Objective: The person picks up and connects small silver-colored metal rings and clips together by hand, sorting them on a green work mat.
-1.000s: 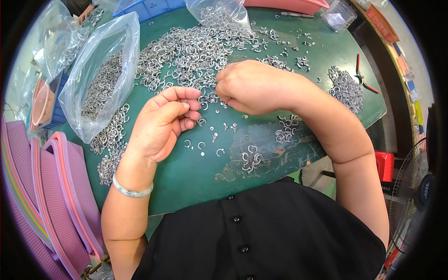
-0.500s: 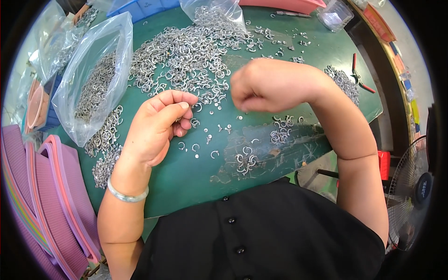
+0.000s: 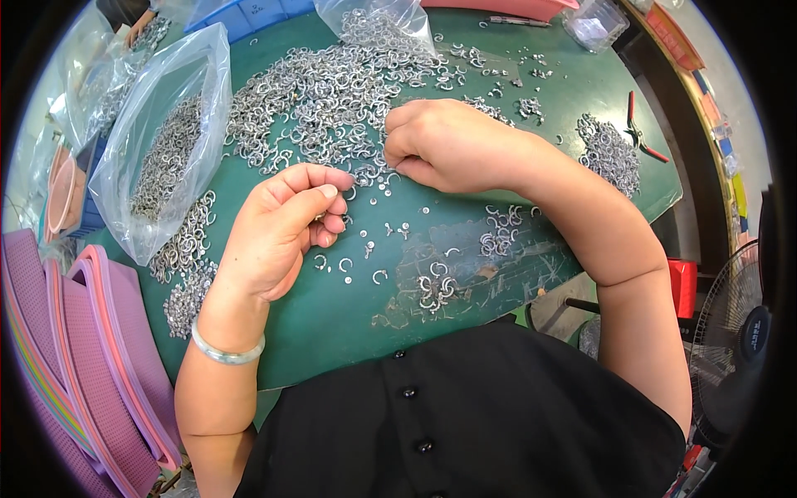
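Observation:
My left hand (image 3: 290,216) is closed over the green table (image 3: 324,332), thumb pressed against the curled fingers. A small metal piece seems to peek out between them, but its kind is hidden. At the right edge of a big heap of small silvery C-shaped metal rings (image 3: 315,100), my right hand (image 3: 436,145) has its fingers bent down and pinched. Whatever is in that pinch cannot be made out. Between and below the hands lie loose rings (image 3: 379,276), tiny round metal bits (image 3: 368,249) and two small clusters of rings (image 3: 436,289).
An open clear plastic bag (image 3: 166,158) of rings stands at the left, near a pile of tiny metal parts (image 3: 191,300). Red-handled pliers (image 3: 636,133) lie right, beside another pile (image 3: 610,153). A blue bin (image 3: 253,17) and a pink tray (image 3: 498,8) line the far edge.
My right hand has moved left and slightly down, to the edge of the ring heap. The left hand stays almost in place, still closed.

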